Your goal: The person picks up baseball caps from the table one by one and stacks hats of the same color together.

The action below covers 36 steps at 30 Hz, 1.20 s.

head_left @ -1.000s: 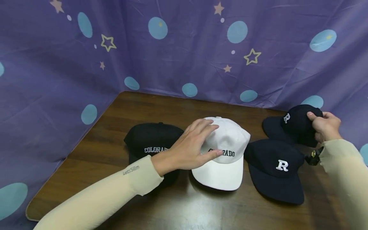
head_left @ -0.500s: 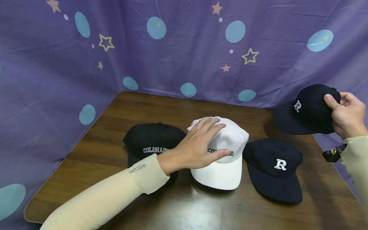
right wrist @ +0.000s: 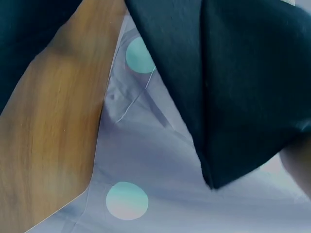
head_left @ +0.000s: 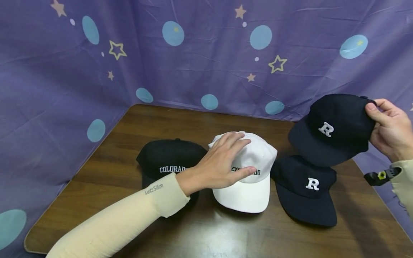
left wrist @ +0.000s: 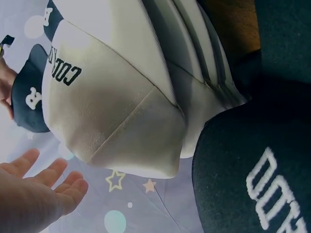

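Note:
My right hand (head_left: 392,127) grips a navy cap (head_left: 342,125) with a white R by the back of its crown, thumb on the outside. That cap hangs tilted above the table, its brim pointing left. Below it a second navy R cap (head_left: 309,190) lies on the table, partly covered in the head view. My left hand (head_left: 222,161) hovers over white caps (head_left: 251,197) lettered COLORADO, its fingers relaxed. Several white brims are nested together in the left wrist view, where the fingers (left wrist: 58,174) are apart from the crown. A black COLORADO cap (head_left: 171,154) sits left, half hidden by my left arm.
The brown wooden table (head_left: 113,143) has a right edge (right wrist: 99,126) close below the raised cap. A purple curtain (head_left: 206,57) with stars and blue ovals hangs behind and at the sides. A dark strap-like device (head_left: 380,176) is on the right wrist.
My right hand has lifted the navy cap off the table at the back right, then brought it forward and over the other navy cap. The left hand has shifted slightly right over the white caps.

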Each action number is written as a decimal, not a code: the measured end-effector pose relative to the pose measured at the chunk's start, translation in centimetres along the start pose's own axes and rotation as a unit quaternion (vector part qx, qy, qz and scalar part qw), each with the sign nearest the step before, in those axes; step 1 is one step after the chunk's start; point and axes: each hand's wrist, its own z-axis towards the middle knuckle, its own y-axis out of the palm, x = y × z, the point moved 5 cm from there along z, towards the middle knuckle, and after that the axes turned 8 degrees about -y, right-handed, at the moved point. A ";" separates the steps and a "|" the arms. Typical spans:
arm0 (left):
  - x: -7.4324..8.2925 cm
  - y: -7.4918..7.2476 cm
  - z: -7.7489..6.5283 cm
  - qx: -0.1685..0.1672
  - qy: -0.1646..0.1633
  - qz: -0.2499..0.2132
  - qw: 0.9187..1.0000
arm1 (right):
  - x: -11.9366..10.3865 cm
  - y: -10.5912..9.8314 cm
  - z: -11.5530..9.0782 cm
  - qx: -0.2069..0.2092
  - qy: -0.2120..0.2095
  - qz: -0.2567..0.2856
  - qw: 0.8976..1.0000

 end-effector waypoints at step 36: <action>0.1 -0.7 0.8 0.003 -0.008 0.004 1.000 | 4.6 -0.2 -5.6 -0.376 0.249 -0.096 0.887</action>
